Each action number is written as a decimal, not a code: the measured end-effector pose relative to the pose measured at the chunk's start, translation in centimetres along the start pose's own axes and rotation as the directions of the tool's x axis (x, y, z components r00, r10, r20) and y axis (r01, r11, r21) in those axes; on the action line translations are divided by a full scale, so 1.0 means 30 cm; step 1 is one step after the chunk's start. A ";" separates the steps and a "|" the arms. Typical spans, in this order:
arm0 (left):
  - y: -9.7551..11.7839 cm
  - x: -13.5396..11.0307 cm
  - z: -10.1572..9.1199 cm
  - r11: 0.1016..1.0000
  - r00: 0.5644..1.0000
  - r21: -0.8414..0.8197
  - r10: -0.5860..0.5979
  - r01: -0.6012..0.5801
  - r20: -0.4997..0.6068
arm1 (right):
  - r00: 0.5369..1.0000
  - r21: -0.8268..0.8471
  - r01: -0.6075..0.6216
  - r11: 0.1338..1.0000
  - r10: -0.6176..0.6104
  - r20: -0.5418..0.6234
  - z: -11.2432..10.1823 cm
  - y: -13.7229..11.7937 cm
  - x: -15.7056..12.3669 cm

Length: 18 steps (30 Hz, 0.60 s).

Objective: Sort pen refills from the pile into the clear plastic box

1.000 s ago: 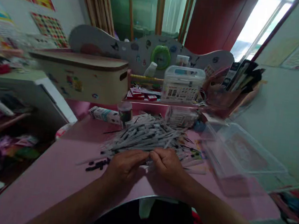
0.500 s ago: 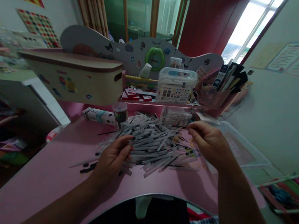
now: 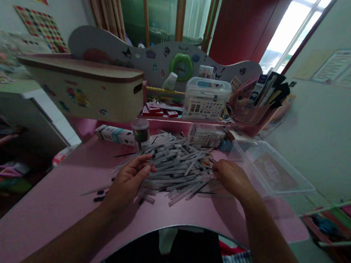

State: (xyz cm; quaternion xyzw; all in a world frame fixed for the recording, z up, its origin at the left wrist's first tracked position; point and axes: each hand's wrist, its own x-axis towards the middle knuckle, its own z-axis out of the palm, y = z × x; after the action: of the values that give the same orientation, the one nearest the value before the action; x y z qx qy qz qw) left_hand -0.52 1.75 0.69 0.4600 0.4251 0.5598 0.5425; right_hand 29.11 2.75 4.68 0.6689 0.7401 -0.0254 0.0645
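A large heap of grey translucent pens [image 3: 178, 164], many with black ends, covers the middle of the pink table [image 3: 66, 187]. At the heap's left side, my left hand [image 3: 131, 176] is closed in a pinch around a pen [image 3: 152, 157], whose dark end shows at the fingertips. My right hand [image 3: 231, 178] hovers low at the heap's right edge, fingers bunched and pointing in toward the pens. What those fingers hold, if anything, is hidden. A few black caps [image 3: 99, 198] lie left of my left wrist.
Behind the heap stand a lidded clear jar [image 3: 140, 132], a long printed box [image 3: 115, 134] and a clear plastic case [image 3: 207, 135]. An open clear tray [image 3: 279, 169] sits at right. A lidded cream bin [image 3: 87, 91] and a handled case [image 3: 207, 99] occupy the shelf.
My right hand has come down and slightly left, from above the heap's right side to its edge. My left hand keeps its pinch and has shifted only slightly.
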 end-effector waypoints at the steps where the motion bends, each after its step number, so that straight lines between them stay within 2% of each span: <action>1: 0.004 0.002 0.000 0.999 0.999 -0.042 -0.031 0.030 -0.016 | 1.000 -0.023 -0.024 0.999 0.024 0.004 0.013 0.001 0.005; 6: 0.020 0.006 0.003 0.978 0.993 -0.173 -0.116 0.115 0.005 | 0.997 -0.062 -0.071 0.996 0.072 0.015 0.065 0.015 0.028; 13: 0.030 0.008 0.017 0.968 0.990 -0.207 -0.137 0.143 0.041 | 0.996 -0.031 -0.068 0.997 0.070 0.063 0.098 0.029 0.048; 18: 0.025 0.013 0.005 0.951 0.984 -0.253 -0.174 0.178 0.035 | 0.999 0.006 -0.040 0.999 0.039 0.009 0.102 0.051 0.035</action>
State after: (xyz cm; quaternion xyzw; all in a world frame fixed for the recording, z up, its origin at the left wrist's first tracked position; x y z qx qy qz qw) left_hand -0.54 2.11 1.48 0.3503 0.3855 0.5562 0.6475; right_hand 30.73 3.57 1.59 0.6835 0.7264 -0.0293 0.0662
